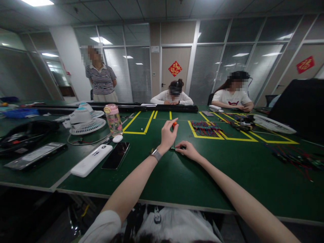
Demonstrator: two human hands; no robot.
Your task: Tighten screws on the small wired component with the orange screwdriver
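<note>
My left hand, with a watch on its wrist, is raised above the green table and pinches a small tool with an orange handle, held upright. My right hand lies on the table just right of it, fingers pressed on a small dark part that I cannot make out clearly. The tool's tip points down toward that part.
A black phone, a white power bank and a white mouse lie to the left. A pink bottle and a fan stand behind. Wired parts fill a yellow-taped box. Three other people are across the table.
</note>
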